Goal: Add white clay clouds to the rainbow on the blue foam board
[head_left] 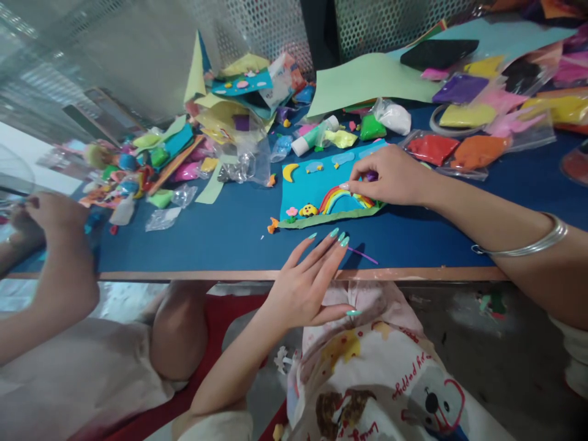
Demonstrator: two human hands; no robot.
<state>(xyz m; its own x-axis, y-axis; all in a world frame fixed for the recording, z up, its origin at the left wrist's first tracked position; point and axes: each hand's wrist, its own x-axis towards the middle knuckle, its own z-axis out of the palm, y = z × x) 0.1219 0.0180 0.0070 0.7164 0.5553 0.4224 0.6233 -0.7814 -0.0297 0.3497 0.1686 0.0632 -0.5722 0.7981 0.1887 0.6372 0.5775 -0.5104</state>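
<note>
The blue card (pixel 305 191) lay on the surface (pixel 229 245) in front of the person, its rainbow (pixel 327 200) near the lower edge (a yellow moon (pixel 289 172) sat by the upper left corner). The right hand (pixel 395 174) bent over the card, fingers drawn narrow at the rainbow; whether they pinched anything, I could not tell. The left hand (pixel 301 285) was spread wide at the surface's near edge, just beside a purple strip (pixel 366 255).
</note>
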